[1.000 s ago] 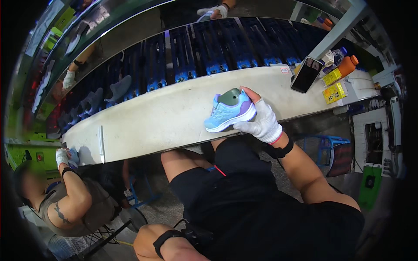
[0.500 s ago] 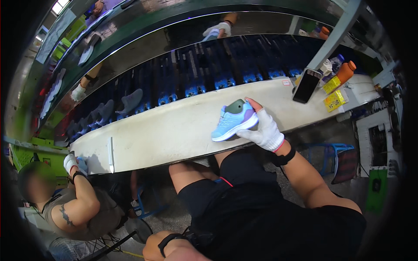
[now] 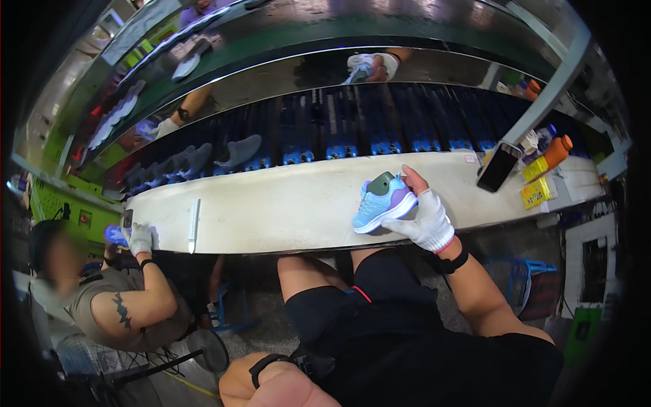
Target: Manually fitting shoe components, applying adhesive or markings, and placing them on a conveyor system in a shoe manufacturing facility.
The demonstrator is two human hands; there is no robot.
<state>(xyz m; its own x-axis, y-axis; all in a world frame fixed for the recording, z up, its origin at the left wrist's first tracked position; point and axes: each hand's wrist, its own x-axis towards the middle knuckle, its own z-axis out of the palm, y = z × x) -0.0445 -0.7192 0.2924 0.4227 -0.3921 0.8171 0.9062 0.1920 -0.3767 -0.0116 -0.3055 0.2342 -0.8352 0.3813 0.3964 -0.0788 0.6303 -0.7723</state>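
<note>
A light blue and purple sneaker [image 3: 383,211] with a white sole is over the pale worktop near its front edge. A dark green shoe last [image 3: 381,183] with a small hole fills its opening. My right hand [image 3: 426,220], in a white knitted glove with bare fingertips showing, closes around the heel, with the thumb by the sole. The toe points left. My left hand [image 3: 295,388] shows only in part at the lower edge, near my body, behind a black wristband. Its fingers are out of sight.
On the pale worktop [image 3: 285,210] lie a white-handled tool [image 3: 194,225], a phone [image 3: 500,167], an orange bottle [image 3: 557,150] and yellow boxes [image 3: 536,193]. Behind runs a dark conveyor [image 3: 315,129] with several grey shoes. At left a co-worker's gloved hand [image 3: 140,239] is beside a blue shoe [image 3: 116,235].
The whole view has shifted. My right hand keeps its hold on the sneaker, whose sole has tilted a little. The co-worker's gloved hand has moved, and the blue shoe beside it shows more.
</note>
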